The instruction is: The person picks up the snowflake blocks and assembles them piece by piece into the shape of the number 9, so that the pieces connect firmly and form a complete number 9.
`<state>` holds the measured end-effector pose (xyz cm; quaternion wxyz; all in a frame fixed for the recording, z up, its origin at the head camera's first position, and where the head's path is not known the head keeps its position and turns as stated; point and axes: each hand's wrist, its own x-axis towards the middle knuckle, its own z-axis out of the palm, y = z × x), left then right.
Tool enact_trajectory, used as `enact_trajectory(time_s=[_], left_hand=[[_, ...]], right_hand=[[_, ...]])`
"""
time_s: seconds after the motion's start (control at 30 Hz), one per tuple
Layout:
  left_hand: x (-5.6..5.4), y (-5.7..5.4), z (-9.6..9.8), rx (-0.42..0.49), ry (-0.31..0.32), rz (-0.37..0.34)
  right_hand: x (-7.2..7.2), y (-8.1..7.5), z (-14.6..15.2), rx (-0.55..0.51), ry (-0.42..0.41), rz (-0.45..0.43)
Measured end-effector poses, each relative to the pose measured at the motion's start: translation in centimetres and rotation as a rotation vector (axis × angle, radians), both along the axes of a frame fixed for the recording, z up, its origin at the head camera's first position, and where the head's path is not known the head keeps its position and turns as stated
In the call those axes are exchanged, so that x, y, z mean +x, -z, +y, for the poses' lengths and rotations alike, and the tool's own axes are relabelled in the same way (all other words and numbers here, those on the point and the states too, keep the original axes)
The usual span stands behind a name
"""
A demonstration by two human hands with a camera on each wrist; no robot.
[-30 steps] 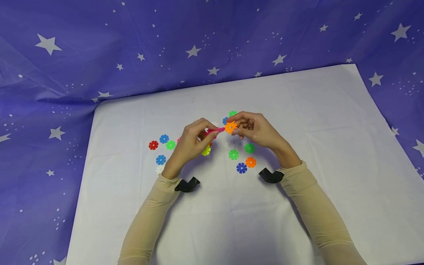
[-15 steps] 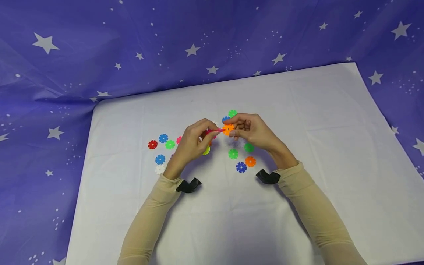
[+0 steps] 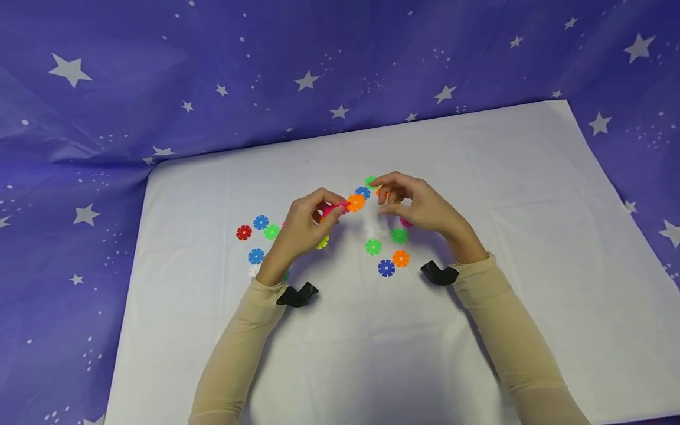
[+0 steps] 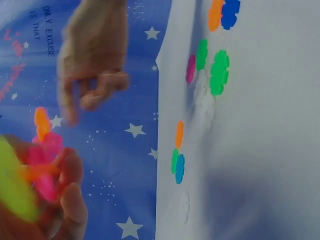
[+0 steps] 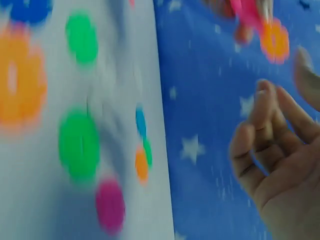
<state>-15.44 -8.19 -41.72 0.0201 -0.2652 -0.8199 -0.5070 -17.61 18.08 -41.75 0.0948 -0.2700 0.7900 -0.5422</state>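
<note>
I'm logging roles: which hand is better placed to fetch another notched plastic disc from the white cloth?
Probably the right hand: it holds nothing and hovers near a green notched plastic disc. The left hand grips a pink notched plastic disc joined to an orange one.

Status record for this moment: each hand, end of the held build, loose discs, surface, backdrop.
left hand: pinches pink piece
right hand: fingers bent, holding nothing
build end: orange disc, touching pink, apart from right hand
loose, far left: red disc
loose, nearest: dark blue disc
surface: white cloth
backdrop: starred curtain
</note>
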Motion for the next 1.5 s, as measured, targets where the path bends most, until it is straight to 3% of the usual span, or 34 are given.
enact_trajectory(time_s=[0.17,0.37,0.53,0.67,0.9,1.23,1.5], left_hand=[[0.0,0.0,-0.3,0.005,-0.028,-0.129],[0.0,-0.2,-0.5,0.026,-0.030,-0.159],[-0.1,-0.3,-0.6,0.072,-0.003,-0.195],[0.1,-0.7,-0.3,0.095,0.019,-0.237],[1.3,-3.4,0.1,0.106,0.044,-0.243],[1.3,-3.2,0.1,0.093,0.041,-0.230],[1.4,-3.3,0.3,0.056,0.044,-0.195]], right_hand=[[-0.8,1.7,2.4,0.243,0.028,0.012],[-1.6,2.8,3.2,0.417,-0.068,-0.086],[-1.7,3.0,3.9,0.547,-0.076,-0.142],[-1.6,3.0,4.2,0.571,-0.085,-0.132],[-1.6,3.3,4.2,0.574,-0.093,-0.112],[-1.8,3.4,4.6,0.518,-0.109,-0.092],[-1.5,2.4,3.9,0.450,-0.013,-0.083]])
